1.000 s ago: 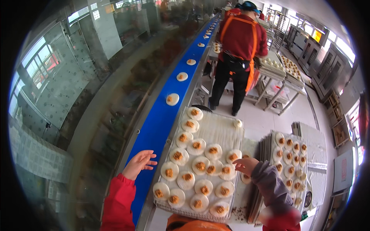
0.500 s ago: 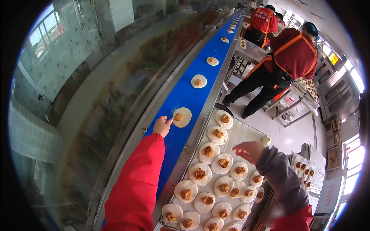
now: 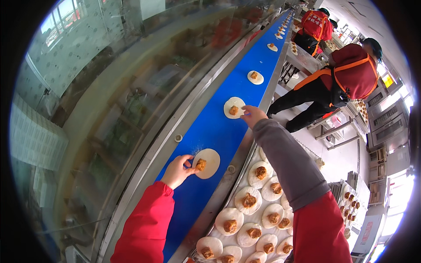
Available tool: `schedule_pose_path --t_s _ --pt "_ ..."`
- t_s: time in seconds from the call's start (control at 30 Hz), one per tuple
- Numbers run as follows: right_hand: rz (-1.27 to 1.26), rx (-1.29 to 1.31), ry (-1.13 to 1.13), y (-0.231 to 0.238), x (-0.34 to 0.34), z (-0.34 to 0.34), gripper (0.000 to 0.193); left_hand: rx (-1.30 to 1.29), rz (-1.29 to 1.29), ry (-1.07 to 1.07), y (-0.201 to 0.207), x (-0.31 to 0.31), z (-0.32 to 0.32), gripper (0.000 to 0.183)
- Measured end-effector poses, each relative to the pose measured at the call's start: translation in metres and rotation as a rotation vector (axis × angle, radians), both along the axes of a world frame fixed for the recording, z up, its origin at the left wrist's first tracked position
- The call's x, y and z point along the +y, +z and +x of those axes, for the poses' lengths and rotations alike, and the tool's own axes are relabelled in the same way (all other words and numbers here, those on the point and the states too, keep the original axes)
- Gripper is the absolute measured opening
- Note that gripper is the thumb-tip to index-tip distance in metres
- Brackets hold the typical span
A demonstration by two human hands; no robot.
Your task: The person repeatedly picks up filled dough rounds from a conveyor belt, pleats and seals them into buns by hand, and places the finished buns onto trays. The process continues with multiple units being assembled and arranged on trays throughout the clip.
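Touching dough rounds (image 3: pixel 212 161): left grip (image 3: pixel 179 170) left edge, right grip (image 3: pixel 253 115) right edge; closure unclear.

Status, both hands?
Left hand at edge of near dough round. Right hand at edge of next round. Both on blue belt. Nothing visibly blocking.

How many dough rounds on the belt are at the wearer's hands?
2: the near dough round at the left hand, the farther dough round at the right hand. Both are mostly visible.
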State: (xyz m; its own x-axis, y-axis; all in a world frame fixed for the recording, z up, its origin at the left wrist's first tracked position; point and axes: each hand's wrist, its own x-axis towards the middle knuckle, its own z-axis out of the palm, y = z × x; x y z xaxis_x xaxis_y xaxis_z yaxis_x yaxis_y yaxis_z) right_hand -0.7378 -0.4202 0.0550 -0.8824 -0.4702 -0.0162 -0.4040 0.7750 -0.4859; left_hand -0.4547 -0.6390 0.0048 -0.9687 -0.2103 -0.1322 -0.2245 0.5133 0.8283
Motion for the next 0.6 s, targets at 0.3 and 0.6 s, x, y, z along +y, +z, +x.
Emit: schedule_pose_path --t_s 0.3,0.6 --pt "0.315 -0.010 0.329 -0.019 -0.041 0.035 0.040 -0.083 -0.037 0.116 0.020 0.002 0.082 0.046" --pt "0.471 -0.394 0.235 -0.002 -0.076 0.085 0.069 -0.256 -0.003 0.059 0.030 0.000 0.159 0.054"
